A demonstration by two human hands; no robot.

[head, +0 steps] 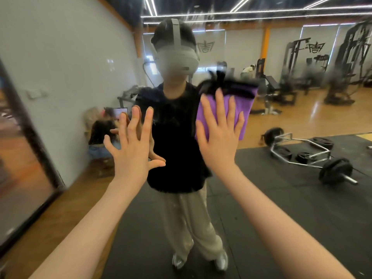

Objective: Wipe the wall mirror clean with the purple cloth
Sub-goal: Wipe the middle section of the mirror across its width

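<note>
While pressed flat to the wall mirror [261, 121], right hand [218, 135] w/ fingers straight and spread, palm on the purple cloth [240, 109]. Cloth sandwiched btwn palm and glass, at about chest height, just right of the reflected person [177, 137]; purple edges showing above and right of the fingers, black band along its top edge, blurred. No curl or pinch visible on that hand.

Left hand [132, 143] also up, fingers straight and fanned wide, thumb out to the right, holding nothing. Fingertips meeting their own reflection, so touching or nearly touching the glass; can't tell which for certain. Hands apart, w/ the reflection's dark top btwn them. Both forearms bare, reaching up from the bottom corners.

Mirror filling most of the view; dark frame edge [34, 141] slanting down at far left. Streaks/smears on the glass near the top, across the reflected ceiling lights [251, 14].

Seen in reflection: gray headset [177, 55], black top, beige trousers, light shoes; black floor mat [281, 198]; hex barbell w/ plates [308, 156] on the mat at right; weight machines [346, 63] further back on wood floor; another person [100, 133] low down at left, blurred.
</note>
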